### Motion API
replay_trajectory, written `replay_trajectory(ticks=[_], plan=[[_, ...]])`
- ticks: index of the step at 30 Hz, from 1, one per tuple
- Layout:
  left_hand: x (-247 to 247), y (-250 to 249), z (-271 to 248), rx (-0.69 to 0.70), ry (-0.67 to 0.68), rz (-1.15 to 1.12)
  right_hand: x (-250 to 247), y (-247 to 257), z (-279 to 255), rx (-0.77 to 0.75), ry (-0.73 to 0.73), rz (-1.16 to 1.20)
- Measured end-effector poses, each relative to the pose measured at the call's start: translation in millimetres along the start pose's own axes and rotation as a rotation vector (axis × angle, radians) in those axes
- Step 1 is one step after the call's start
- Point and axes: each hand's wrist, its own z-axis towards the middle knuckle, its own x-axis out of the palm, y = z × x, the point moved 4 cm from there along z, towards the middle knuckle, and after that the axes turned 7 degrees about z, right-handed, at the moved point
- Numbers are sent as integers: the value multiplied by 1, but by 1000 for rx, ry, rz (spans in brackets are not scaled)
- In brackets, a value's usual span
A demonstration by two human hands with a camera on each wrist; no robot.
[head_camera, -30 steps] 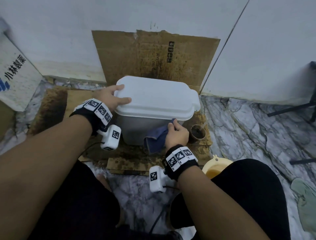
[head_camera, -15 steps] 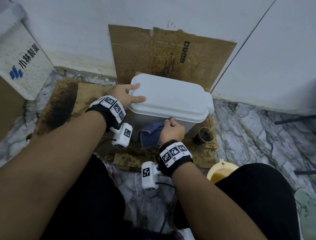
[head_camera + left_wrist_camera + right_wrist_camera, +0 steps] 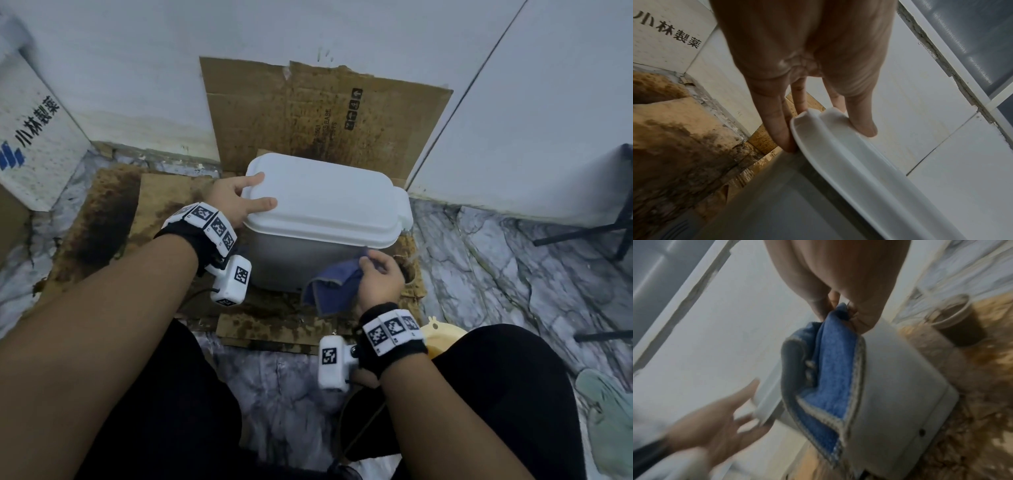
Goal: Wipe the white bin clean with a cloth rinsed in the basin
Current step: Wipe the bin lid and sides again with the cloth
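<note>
the white bin (image 3: 308, 260) is standing on stained cardboard (image 3: 267, 322) in the corner of a marble floor (image 3: 496, 260), its lid (image 3: 325, 198) closed, with another stained cardboard sheet (image 3: 308, 113) leaning on the wall behind it. the left hand (image 3: 236, 198) is steadying the bin at the lid's left corner: the left wrist view is showing the thumb lying on top of the lid and the other fingers (image 3: 777, 126) running down past its rim, fairly straight, bracing more than clutching. the right hand (image 3: 378, 277) is pinching the blue cloth (image 3: 329, 284) between thumb and fingertips and holding it against the front wall of the bin, just under the lid's lip near the right corner, with the rest of the cloth hanging loose below. the yellow basin (image 3: 442, 337) is sitting on the floor beside the person's right knee, mostly hidden by the arm. a brown cup (image 3: 953, 321) is standing just beside the bin's right side, and a printed white box (image 3: 37, 144) is resting against the wall, well apart to the left.

judging from this, the wiping is under way on the front face. whether the lid and the other sides are clean cannot be told, so they are probably still waiting, likely with another rinse in the basin.
</note>
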Motion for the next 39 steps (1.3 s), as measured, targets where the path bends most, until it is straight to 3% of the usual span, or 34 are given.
replay_trajectory(ticks=[4, 27, 39], plan=[[1, 1, 0, 0, -4, -5, -25, 11, 27, 12, -109, -5], [0, 3, 6, -35, 55, -48, -9, 18, 22, 19, -69, -190], [-1, 6, 7, -12, 54, -58, 16, 16, 2, 28, -10, -167]])
